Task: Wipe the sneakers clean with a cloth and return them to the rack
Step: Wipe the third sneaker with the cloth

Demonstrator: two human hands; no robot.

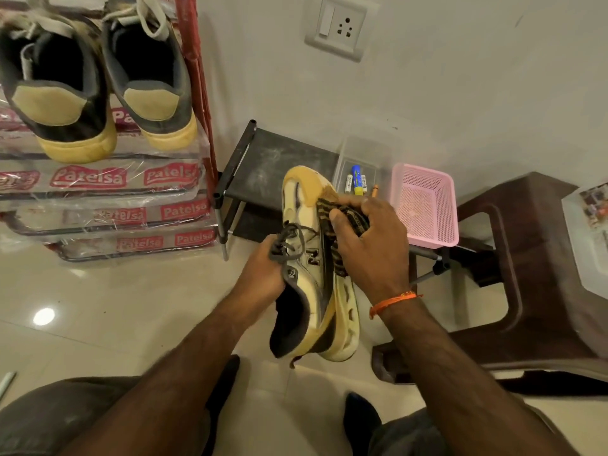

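Knees: your two knees in dark trousers (82,419) sit at 6 o'clock, nearest the lens, over the glossy cream floor tiles (131,307).
Left hand: your left hand (263,274) grips the cream and yellow lace-up sneaker with grey trim (311,291) at its collar and grey laces, fingers curled round the tongue side.
Right hand: your right hand (368,241) clenches the dark striped cloth (342,225) and presses it against the sneaker's side, near the toe; an orange thread band (393,302) circles that wrist.
Sneaker: held in the air at frame centre, toe toward 12 o'clock, heel toward 6, turned on its side with the sole facing 3 o'clock.
Rack: the red-framed shoe rack wrapped in printed clear plastic (131,179) stands at 10 o'clock; a pair of black sneakers with yellow soles and pale laces (98,87) rests on its top shelf, heels toward you.
Low stand: a small dark metal shelf (263,166) lies at 12 o'clock behind the sneaker's toe.
Containers: a clear plastic box holding markers (358,172) sits just beside a pink mesh plastic basket (424,205) at 1 to 2 o'clock.
Stool: a brown plastic stool (526,274) stands at 3 o'clock.
Wall: a white switch and socket plate (339,26) is at 12 o'clock.
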